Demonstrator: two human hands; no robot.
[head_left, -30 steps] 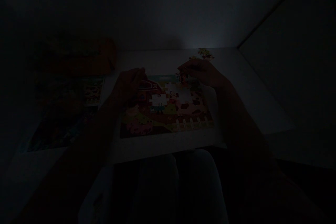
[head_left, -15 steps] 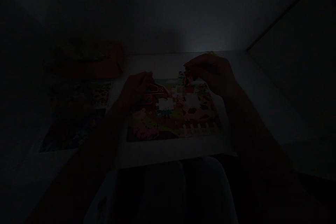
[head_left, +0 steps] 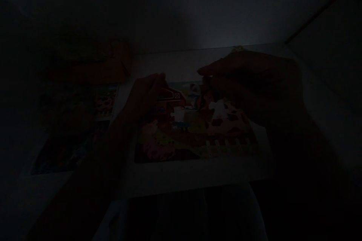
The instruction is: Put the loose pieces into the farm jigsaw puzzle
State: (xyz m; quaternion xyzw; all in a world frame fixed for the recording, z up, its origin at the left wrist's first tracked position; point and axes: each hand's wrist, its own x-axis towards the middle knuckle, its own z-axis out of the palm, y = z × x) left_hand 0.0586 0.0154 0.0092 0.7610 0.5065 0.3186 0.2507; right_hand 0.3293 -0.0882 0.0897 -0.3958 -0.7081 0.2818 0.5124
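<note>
The light is very dim. A jigsaw puzzle [head_left: 181, 135] with a farm picture, showing a red barn, a spotted cow and a white fence, lies on the white table, with pale gaps in its middle and right part. My right hand [head_left: 254, 83] pinches a jigsaw piece [head_left: 200, 97] between thumb and fingers over the upper middle of the puzzle. Whether that piece touches its neighbours I cannot tell. At the puzzle's upper left corner rests my left hand [head_left: 145, 92], its fingers curled together; what is under or between them is hidden.
To the left lies a printed picture sheet [head_left: 65, 150], with part of a cow picture [head_left: 104, 103] above it. An orange box [head_left: 90, 71] with greenish contents stands at the back left. A wall [head_left: 226, 11] rises behind the table [head_left: 169, 175]. Something yellow-green [head_left: 238, 49] sits near the wall.
My right hand has come nearer to the camera and lower, bringing the jigsaw piece down toward the upper middle of the puzzle. My left hand stays at the corner. The view has shifted slightly.
</note>
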